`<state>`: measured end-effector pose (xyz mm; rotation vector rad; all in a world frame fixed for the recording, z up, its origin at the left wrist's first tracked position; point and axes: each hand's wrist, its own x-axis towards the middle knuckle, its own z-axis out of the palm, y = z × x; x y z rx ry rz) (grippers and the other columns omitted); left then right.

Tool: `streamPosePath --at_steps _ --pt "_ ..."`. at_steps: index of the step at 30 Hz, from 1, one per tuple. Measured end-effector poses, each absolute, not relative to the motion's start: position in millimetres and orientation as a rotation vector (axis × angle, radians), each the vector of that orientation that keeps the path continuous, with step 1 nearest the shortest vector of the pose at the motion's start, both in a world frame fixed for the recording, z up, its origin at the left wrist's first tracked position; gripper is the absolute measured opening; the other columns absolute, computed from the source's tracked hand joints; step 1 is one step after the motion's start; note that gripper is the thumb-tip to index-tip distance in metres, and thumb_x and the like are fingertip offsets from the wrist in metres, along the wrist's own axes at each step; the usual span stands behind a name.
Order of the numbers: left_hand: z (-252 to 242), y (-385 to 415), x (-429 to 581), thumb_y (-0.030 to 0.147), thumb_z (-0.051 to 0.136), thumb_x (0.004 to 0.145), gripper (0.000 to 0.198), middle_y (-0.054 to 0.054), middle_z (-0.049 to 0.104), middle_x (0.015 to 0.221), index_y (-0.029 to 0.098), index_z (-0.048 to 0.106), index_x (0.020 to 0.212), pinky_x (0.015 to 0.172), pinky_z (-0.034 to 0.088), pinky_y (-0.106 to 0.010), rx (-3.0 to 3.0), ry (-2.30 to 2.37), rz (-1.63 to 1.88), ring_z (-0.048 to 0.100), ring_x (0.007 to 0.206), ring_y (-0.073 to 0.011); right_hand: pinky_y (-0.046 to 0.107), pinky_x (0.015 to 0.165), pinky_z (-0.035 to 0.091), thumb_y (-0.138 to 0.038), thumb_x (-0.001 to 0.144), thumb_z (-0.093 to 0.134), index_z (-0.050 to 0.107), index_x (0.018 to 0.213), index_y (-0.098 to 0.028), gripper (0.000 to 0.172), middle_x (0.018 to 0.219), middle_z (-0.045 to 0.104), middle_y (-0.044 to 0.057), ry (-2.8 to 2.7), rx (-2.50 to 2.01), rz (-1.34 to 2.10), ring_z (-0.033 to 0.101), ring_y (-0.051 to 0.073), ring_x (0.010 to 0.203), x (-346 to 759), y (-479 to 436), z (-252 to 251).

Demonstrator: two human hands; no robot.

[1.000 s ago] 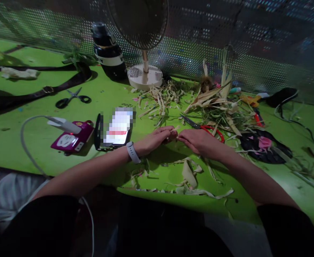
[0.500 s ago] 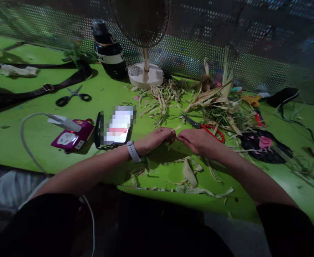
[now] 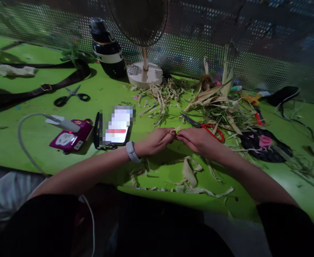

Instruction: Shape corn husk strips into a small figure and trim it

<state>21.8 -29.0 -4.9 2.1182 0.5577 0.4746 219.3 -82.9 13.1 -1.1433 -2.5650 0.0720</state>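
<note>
Over the green table [image 3: 135,167], my left hand [image 3: 159,140] and my right hand [image 3: 195,139] meet fingertip to fingertip. Both are closed in a pinch on a small pale strip of corn husk [image 3: 177,129], whose end sticks up between them. Most of the strip is hidden by my fingers. Just behind my right hand lie red-handled scissors [image 3: 212,132], their dark blades pointing left. Loose husk scraps [image 3: 189,173] are scattered on the table in front of my hands.
A heap of dried husks [image 3: 221,103] lies at the back right, near a black bag [image 3: 274,151]. Leftward are a phone [image 3: 118,125], a purple power socket [image 3: 72,135] and black scissors [image 3: 71,96]. A bottle [image 3: 108,53] and a fan [image 3: 144,73] stand behind.
My fingers have shifted slightly on the husk strip, and my left thumb sits a little differently. The view has moved slightly; the things on the table lie as before.
</note>
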Motion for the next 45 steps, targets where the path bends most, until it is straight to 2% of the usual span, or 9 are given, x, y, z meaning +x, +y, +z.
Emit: streamPosePath --at_steps 4,11,14,19,23,29,33,38,45 --pt "-1.8 -30.7 22.3 0.033 0.025 0.095 0.031 -0.003 0.052 0.072 0.018 0.044 0.076 0.064 0.037 -0.028 2.279 0.611 0.469 0.045 0.063 -0.0145 0.027 0.064 0.046 -0.024 0.096 0.046 0.061 0.098 -0.013 0.019 0.086 0.072 0.010 -2.572 -1.254 0.221 0.066 0.018 0.072 220.5 -83.7 18.0" --pt "-1.7 -26.1 18.8 0.035 0.023 0.096 0.038 0.000 0.047 0.071 0.018 0.045 0.071 0.068 0.038 -0.028 2.000 0.577 0.413 0.044 0.067 -0.0139 0.030 0.068 0.045 -0.018 0.093 0.043 0.061 0.098 -0.015 0.020 0.085 0.071 0.010 -2.641 -1.183 0.073 0.063 0.019 0.074 216.6 -82.3 11.4" --pt "3.8 -20.0 15.1 0.033 0.029 0.095 0.032 0.000 0.048 0.074 0.017 0.049 0.074 0.069 0.039 -0.028 1.957 0.493 0.376 0.045 0.069 -0.0138 0.028 0.063 0.043 -0.021 0.094 0.041 0.060 0.096 -0.014 0.021 0.081 0.070 0.010 -2.575 -1.170 0.067 0.062 0.018 0.068 216.6 -81.9 10.1" --pt "5.3 -13.9 11.6 0.037 0.048 0.090 0.024 -0.004 0.058 0.089 0.015 0.056 0.098 0.077 0.044 -0.029 2.052 0.456 0.386 0.054 0.082 -0.0162 0.023 0.056 0.036 -0.023 0.092 0.045 0.059 0.090 -0.015 0.016 0.071 0.067 0.005 -2.419 -1.145 0.175 0.055 0.013 0.057 218.5 -80.7 13.2" --pt "-2.5 -13.8 12.6 0.034 0.062 0.082 0.049 -0.009 0.061 0.108 0.016 0.047 0.126 0.085 0.047 -0.031 2.037 0.398 0.620 0.058 0.096 -0.0177 0.021 0.053 0.032 -0.023 0.090 0.048 0.058 0.087 -0.015 0.013 0.063 0.060 -0.001 -2.305 -1.196 0.391 0.047 0.009 0.051 219.7 -79.3 17.9" --pt "-5.7 -14.6 15.2 0.030 0.067 0.080 0.041 -0.007 0.065 0.094 0.014 0.050 0.113 0.077 0.051 -0.028 1.895 0.433 0.689 0.063 0.086 -0.0146 0.019 0.051 0.030 -0.024 0.089 0.050 0.058 0.086 -0.015 0.013 0.057 0.053 -0.005 -2.219 -1.238 0.616 0.043 0.008 0.050 219.5 -78.8 23.1" --pt "-3.6 -15.5 15.6 0.027 0.070 0.076 0.036 -0.008 0.066 0.098 0.014 0.053 0.105 0.080 0.051 -0.028 1.825 0.460 0.677 0.064 0.091 -0.0153 0.020 0.051 0.031 -0.024 0.089 0.050 0.059 0.085 -0.015 0.013 0.058 0.055 -0.004 -2.259 -1.240 0.587 0.044 0.008 0.050 219.3 -80.0 25.0" --pt "-2.0 -17.1 14.8 0.031 0.069 0.077 0.025 -0.003 0.065 0.080 0.013 0.060 0.091 0.066 0.048 -0.024 1.900 0.520 0.606 0.058 0.071 -0.0109 0.020 0.051 0.033 -0.023 0.088 0.051 0.060 0.088 -0.015 0.013 0.059 0.058 -0.003 -2.276 -1.232 0.633 0.046 0.008 0.050 218.3 -82.6 24.6" --pt "3.4 -15.2 10.1 0.030 0.067 0.077 0.020 -0.002 0.063 0.077 0.014 0.061 0.087 0.060 0.044 -0.021 2.054 0.382 0.582 0.054 0.066 -0.0093 0.020 0.054 0.038 -0.023 0.088 0.051 0.061 0.089 -0.014 0.013 0.069 0.064 0.001 -2.282 -1.159 0.699 0.053 0.010 0.057 213.9 -83.9 24.3"
